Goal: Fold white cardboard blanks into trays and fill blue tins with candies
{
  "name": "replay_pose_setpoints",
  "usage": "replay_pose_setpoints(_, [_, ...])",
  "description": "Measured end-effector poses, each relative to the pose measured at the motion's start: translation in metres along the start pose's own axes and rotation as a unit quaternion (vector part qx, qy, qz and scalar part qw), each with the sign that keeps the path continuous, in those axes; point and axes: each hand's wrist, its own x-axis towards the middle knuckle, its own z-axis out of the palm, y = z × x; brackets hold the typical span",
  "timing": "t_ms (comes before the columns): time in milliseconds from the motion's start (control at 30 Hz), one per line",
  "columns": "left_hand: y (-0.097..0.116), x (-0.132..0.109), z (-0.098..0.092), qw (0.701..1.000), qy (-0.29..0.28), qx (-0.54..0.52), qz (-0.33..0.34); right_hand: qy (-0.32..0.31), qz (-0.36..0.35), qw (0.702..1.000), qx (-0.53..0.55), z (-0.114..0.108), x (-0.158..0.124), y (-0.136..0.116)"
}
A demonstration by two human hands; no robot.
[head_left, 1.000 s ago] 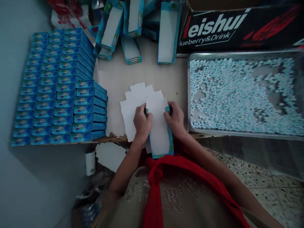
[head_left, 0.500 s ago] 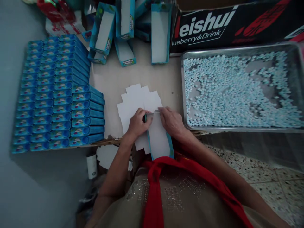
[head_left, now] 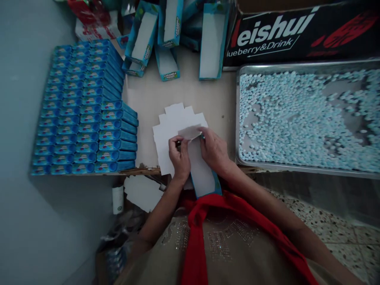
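Observation:
My left hand (head_left: 179,157) and my right hand (head_left: 214,151) both grip a half-folded blue and white carton (head_left: 203,174) at the table's near edge. Its white inside faces up and its top flap is bent over between my fingers. Under it lies a stack of flat white carton blanks (head_left: 172,120). The carton's lower end hangs past the table edge toward my red scarf.
Rows of closed blue boxes (head_left: 86,111) fill the table's left side. Open blue cartons (head_left: 166,39) lie at the back. A metal tray (head_left: 299,168) of small pale blue candies sits at the right, behind it a black cardboard box (head_left: 297,31). More white blanks (head_left: 142,192) lie below the table edge.
The carton's sides have been drawn together and its top flap folded down. My hands have moved closer together at the carton's upper end.

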Motion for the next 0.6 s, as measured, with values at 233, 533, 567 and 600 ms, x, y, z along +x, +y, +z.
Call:
replay_pose_setpoints(233, [0.005, 0.003, -0.002, 0.999, 0.031, -0.007, 0.027, 0.034, 0.054, 0.991, 0.117, 0.009, 0.004, 0.019])
replay_pose_setpoints(533, [0.017, -0.001, -0.013, 0.995, -0.086, 0.017, -0.054, -0.094, -0.01, 0.995, 0.012, -0.028, 0.018, 0.009])
replay_pose_setpoints(567, [0.017, 0.0, -0.017, 0.993, -0.109, 0.031, -0.046, -0.122, -0.011, 0.992, 0.019, -0.035, 0.023, 0.009])
replay_pose_setpoints(600, [0.017, 0.001, -0.022, 0.989, -0.133, 0.049, -0.038, -0.152, -0.018, 0.988, 0.024, -0.04, 0.03, 0.01])
